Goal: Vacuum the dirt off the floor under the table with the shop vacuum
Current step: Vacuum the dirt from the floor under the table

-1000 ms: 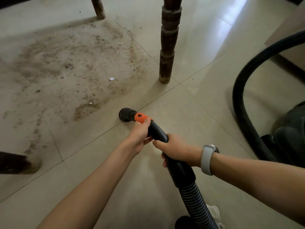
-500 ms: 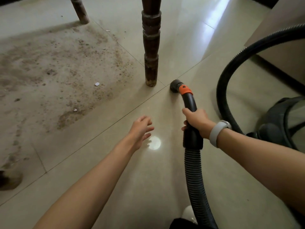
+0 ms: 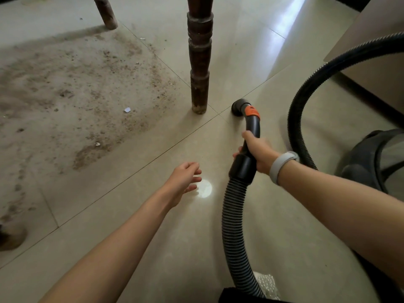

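Beige glossy tile floor (image 3: 284, 215) fills the view, thin grout lines running diagonally. Nearest, at the bottom edge, a dark shape and a bit of bubble wrap (image 3: 267, 283) beside the ribbed hose (image 3: 232, 226), which rises from there to the handle. Both bare forearms reach forward. Left hand (image 3: 182, 180) hovers over the tile, holding nothing, fingers (image 3: 195, 171) loosely spread and slightly curled. Just right of it, a small round bright light spot (image 3: 204, 188) on the floor. Right hand (image 3: 259, 149), pale wristband (image 3: 279, 166) on the wrist, has its fingers wrapped around the black curved handle (image 3: 251, 141) above the hose cuff. Handle curves up past an orange collar (image 3: 251, 112) to the nozzle (image 3: 238, 107), which sits at floor level on clean tile, just right of the near leg (image 3: 199, 62), close to it; contact with the floor cannot be told. Hose loops on in a big arc at right (image 3: 306, 95) to the dark vacuum body (image 3: 371, 158) at the right edge. Dirt (image 3: 87, 90) lies left of the near leg: brown dust and crumbs spread wide across the tiles, thickest clump at its near edge, a trail of spots running toward the lower left. Small white scrap (image 3: 127, 109) lies in it. Far leg (image 3: 105, 12) stands at the top, another dusty foot (image 3: 11, 237) at the left edge. Pale wall or panel (image 3: 371, 51) with dark base upper right; window glare streaks the far tiles.
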{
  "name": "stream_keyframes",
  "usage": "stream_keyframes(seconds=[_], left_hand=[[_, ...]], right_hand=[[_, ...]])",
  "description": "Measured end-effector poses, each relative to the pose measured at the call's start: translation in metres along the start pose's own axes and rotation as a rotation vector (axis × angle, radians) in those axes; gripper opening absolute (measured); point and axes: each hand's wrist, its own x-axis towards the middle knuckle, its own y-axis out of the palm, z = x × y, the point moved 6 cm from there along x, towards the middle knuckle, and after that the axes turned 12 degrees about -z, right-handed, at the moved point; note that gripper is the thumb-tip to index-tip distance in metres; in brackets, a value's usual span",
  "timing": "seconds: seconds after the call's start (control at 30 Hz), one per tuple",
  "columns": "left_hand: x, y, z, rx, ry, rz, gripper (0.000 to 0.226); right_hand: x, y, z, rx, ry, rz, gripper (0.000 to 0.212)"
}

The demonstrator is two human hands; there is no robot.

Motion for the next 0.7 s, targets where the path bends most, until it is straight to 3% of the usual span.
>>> stream_keyframes(seconds=[0.13,0.3,0.43,0.53,0.7], left_hand=[[-0.002,-0.002,0.001,0.04,0.05,-0.009,0.03],[0.0,-0.022,-0.005,0.057,0.098,-0.071,0.03],[-0.009,-0.033,-0.007,0.074,0.163,-0.083,0.025],[-0.024,-0.026,0.005,0.148,0.165,0.011,0.024],[-0.049,0.008,0.015,0.272,0.181,0.313,0.034]], right_hand=[[-0.025,0.022,-0.03,0.061,0.007,-0.037,0.026],[-0.051,0.051,-0.075,-0.037,0.039,-0.066,0.048],[-0.054,0.058,-0.074,-0.068,0.043,-0.095,0.049],[-0.036,0.043,-0.057,-0.101,-0.002,-0.192,0.057],[-0.018,0.024,-0.049,-0.044,0.031,-0.266,0.059]])
